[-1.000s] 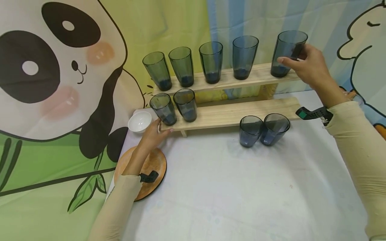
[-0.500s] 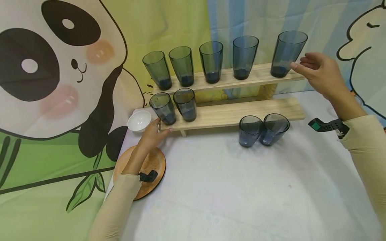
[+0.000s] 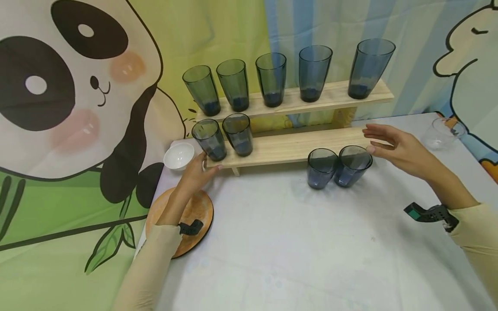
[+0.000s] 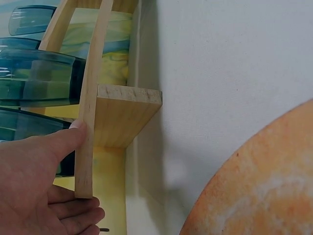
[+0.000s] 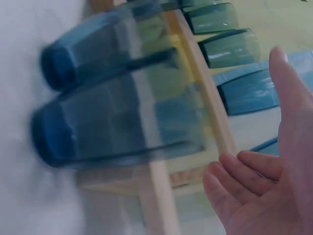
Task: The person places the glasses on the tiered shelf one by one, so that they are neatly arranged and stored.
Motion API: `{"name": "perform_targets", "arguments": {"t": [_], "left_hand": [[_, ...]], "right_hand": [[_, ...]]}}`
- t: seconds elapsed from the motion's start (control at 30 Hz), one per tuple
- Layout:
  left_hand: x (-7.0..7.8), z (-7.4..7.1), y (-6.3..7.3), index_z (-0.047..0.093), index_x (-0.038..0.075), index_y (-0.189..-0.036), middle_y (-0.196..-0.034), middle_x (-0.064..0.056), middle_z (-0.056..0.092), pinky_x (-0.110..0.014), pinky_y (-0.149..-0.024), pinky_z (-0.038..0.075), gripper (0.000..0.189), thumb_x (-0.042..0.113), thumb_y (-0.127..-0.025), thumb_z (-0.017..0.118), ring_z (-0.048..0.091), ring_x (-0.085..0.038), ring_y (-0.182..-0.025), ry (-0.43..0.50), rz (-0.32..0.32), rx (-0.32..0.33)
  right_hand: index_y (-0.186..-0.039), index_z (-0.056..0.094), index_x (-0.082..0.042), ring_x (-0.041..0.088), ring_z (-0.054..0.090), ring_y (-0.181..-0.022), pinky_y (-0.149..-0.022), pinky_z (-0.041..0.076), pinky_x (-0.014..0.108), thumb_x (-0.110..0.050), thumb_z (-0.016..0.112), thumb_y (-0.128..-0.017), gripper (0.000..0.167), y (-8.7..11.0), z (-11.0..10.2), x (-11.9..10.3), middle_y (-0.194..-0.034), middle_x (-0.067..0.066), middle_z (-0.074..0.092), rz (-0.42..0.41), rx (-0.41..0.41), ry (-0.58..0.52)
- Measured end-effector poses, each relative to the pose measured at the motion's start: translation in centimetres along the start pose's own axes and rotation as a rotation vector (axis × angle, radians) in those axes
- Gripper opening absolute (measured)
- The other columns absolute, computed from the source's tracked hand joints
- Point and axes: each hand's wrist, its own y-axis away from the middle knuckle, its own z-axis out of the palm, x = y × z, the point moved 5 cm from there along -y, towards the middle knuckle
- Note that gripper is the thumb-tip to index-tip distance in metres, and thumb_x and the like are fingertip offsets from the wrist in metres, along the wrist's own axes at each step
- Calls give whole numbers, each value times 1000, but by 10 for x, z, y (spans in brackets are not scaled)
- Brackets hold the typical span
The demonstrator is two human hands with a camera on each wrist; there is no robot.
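Note:
At the lower left end of a two-tier wooden shelf [image 3: 285, 149], my left hand [image 3: 196, 172] grips the board; the left wrist view shows the thumb on its edge and fingers past its end. My right hand [image 3: 404, 151] is beside the right one of two dark tinted glasses on the table, this glass [image 3: 352, 168] leaning close to the other glass [image 3: 320, 170]. Its fingers are loosely extended with nothing held; whether a fingertip touches the rim I cannot tell. Two glasses stand on the lower board near my left hand, and several taller glasses line the upper board [image 3: 337, 91].
A white bowl [image 3: 179, 156] sits left of the shelf. Below it a round orange-brown board [image 3: 202, 211] lies partly under my left forearm. A clear glass [image 3: 439, 134] stands at the table's far right. A printed curtain hangs behind.
My right hand has let go of the rightmost glass on the upper board and moved down to the glasses on the table. My left hand stays on the shelf's end.

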Motion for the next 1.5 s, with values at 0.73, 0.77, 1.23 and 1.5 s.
{"name": "perform_targets", "arguments": {"t": [0.73, 0.77, 1.23, 1.5], "left_hand": [[-5, 3, 0, 25, -4, -165, -156, -27, 46, -58, -119, 39, 94, 49, -101, 68, 45, -41, -142, 34, 2, 2], [-4, 3, 1, 24, -4, -165, -160, -28, 43, -58, -121, 36, 94, 49, -101, 68, 42, -42, -147, 43, -1, -1], [-3, 2, 1, 22, 0, -167, -167, -26, 35, -59, -125, 30, 96, 53, -101, 67, 32, -43, -155, 41, -6, -9], [-3, 1, 1, 23, -1, -166, -165, -27, 37, -59, -125, 31, 96, 53, -101, 68, 34, -43, -154, 41, -4, -8]], "right_hand": [[-167, 29, -13, 42, 42, -147, -115, 41, 46, -25, 86, -91, 96, 21, 55, 29, -160, 21, 42, 14, 10, 1], [-167, 30, -13, 42, 43, -146, -113, 42, 39, -25, 86, -91, 95, 22, 55, 29, -160, 21, 44, 13, 14, 2], [-166, 32, -12, 45, 43, -146, -108, 43, 36, -23, 87, -91, 94, 28, 48, 27, -161, 23, 43, 5, 15, 33], [-162, 39, -10, 19, 47, -141, -99, 38, -1, -20, 88, -90, 88, 30, 32, 17, -153, 17, 51, -7, 42, 49]]}}
